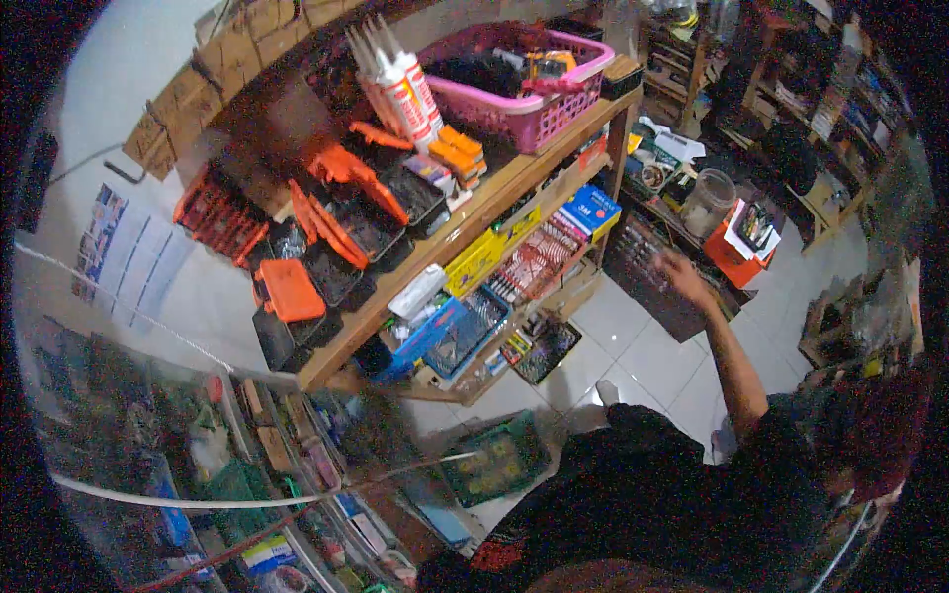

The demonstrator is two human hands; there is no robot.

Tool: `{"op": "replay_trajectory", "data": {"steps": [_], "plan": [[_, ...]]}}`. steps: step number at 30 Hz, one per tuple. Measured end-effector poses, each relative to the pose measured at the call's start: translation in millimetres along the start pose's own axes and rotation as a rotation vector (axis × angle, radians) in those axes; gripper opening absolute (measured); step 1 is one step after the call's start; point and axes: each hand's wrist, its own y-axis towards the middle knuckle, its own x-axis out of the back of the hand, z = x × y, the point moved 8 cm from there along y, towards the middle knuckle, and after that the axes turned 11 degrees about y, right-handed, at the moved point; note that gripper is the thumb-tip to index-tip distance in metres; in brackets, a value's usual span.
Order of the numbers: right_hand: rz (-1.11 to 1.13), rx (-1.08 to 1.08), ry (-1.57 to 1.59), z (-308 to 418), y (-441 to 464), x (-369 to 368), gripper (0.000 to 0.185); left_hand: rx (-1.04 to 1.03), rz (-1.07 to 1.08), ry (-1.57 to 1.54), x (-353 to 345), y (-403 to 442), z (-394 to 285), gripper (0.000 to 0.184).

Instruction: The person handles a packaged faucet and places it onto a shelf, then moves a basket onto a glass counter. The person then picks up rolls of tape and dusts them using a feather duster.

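My right hand (680, 275) is stretched out on the right, over a dark brown case or panel (647, 296) near the tiled floor. Its fingers look apart, with nothing visible in them; whether they touch the panel is unclear. Just beyond the hand stands an orange box (730, 259) with papers and small items on top, and behind it a clear round tub (710, 193). My left hand is not in view.
A wooden shelf (474, 222) runs diagonally, bearing a pink basket (524, 124), white tubes (405, 94) and orange-lidded bins (292, 289). Below are a blue bin (425, 331) and a black tray (544, 351). A green crate (494, 460) lies low; packed shelving fills the lower left.
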Motion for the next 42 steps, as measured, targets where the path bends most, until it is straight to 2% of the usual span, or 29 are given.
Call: {"op": "replay_trajectory", "data": {"steps": [1, 2, 4, 5, 6, 7, 10, 13, 16, 17, 20, 21, 24, 25, 27, 29, 31, 32, 34, 36, 37, 40, 41, 42], "plan": [[-0.008, 0.004, 0.252, 86.9, 24.9, 1.5, 0.038, 0.064, 0.082, 0.075, -29.3, -23.3, 38.7, 0.093], [0.027, 0.124, 0.17, 137.4, 60.6, 10.2, 0.042, 0.13, 0.164, 0.148, -55.6, -49.5, 75.7, 0.092], [0.061, 0.055, 0.565, 192.3, 114.4, 18.6, 0.048, 0.279, 0.331, 0.263, -98.5, -107.3, 144.9, 0.091], [0.026, 0.111, 0.608, 248.1, 121.8, 20.7, 0.057, 0.349, 0.416, 0.321, -116.0, -134.2, 173.6, 0.09], [0.04, -0.019, 0.694, 254.9, 148.1, 18.3, 0.065, 0.408, 0.496, 0.374, -130.0, -159.0, 196.3, 0.089], [0.109, -0.073, 0.706, 280.9, 164.2, 12.3, 0.065, 0.453, 0.557, 0.411, -140.8, -178.4, 213.7, 0.088], [0.194, -0.132, 0.817, 330.2, 187.5, -17.8, 0.061, 0.522, 0.692, 0.492, -161.4, -219.1, 241.3, 0.086], [0.305, -0.155, 0.707, 362.0, 188.5, -36.2, 0.043, 0.54, 0.774, 0.528, -178.3, -242.7, 254.0, 0.084], [0.36, -0.015, 0.796, 352.9, 208.7, -49.8, 0.025, 0.528, 0.824, 0.532, -195.2, -256.9, 256.0, 0.082], [0.413, 0.039, 0.813, 355.2, 207.7, -54.7, 0.025, 0.534, 0.841, 0.531, -200.7, -263.4, 257.8, 0.082], [0.196, 0.108, 0.803, 342.6, 173.0, -43.0, 0.036, 0.521, 0.889, 0.526, -218.0, -275.1, 258.4, 0.08], [0.246, 0.047, 0.886, 352.8, 134.9, -44.7, 0.052, 0.515, 0.905, 0.51, -224.4, -279.3, 253.8, 0.079], [0.453, 0.215, 0.537, 306.7, 75.6, -50.6, 0.063, 0.506, 0.975, 0.479, -245.4, -294.0, 247.4, 0.078], [0.557, 0.204, 0.491, 285.0, 47.5, -59.2, 0.068, 0.504, 0.999, 0.454, -255.0, -298.4, 243.1, 0.078], [0.691, 0.122, 0.477, 248.6, -17.5, -78.9, 0.066, 0.5, 1.052, 0.366, -280.2, -304.8, 232.8, 0.077], [0.806, 0.003, 0.491, 202.5, -82.1, -104.3, 0.052, 0.489, 1.112, 0.219, -314.1, -307.2, 227.1, 0.076], [0.949, -0.059, 0.404, 117.5, -143.4, -146.8, 0.036, 0.455, 1.143, -0.067, -348.4, -299.3, 228.6, 0.076], [1.003, -0.069, 0.337, 85.0, -176.4, -161.9, 0.028, 0.437, 1.062, -0.128, -358.0, -294.0, 233.1, 0.075], [1.022, -0.178, 0.262, 91.1, -230.5, -167.9, 0.023, 0.39, 0.795, -0.114, -369.7, -296.6, 228.3, 0.065], [1.064, -0.172, 0.168, 104.1, -263.5, -169.2, 0.024, 0.738, 1.133, -0.146, -407.2, -352.1, 128.4, 0.037], [0.966, -0.169, 0.312, 91.4, -273.4, -171.6, 0.025, 0.613, 1.105, 0.031, -398.3, -318.1, 194.5, 0.032], [0.733, -0.502, 0.606, 96.8, -270.3, -163.9, 0.023, 0.863, 0.852, 0.077, -403.1, -356.5, 159.3, 0.037], [0.738, -0.738, 0.529, 87.1, -274.1, -159.4, 0.019, 0.963, 0.915, -0.124, -410.2, -369.6, 157.4, 0.036], [0.701, -0.67, 0.516, 88.0, -268.5, -157.3, 0.019, 0.94, 0.885, -0.071, -409.7, -370.8, 159.9, 0.036]]}}
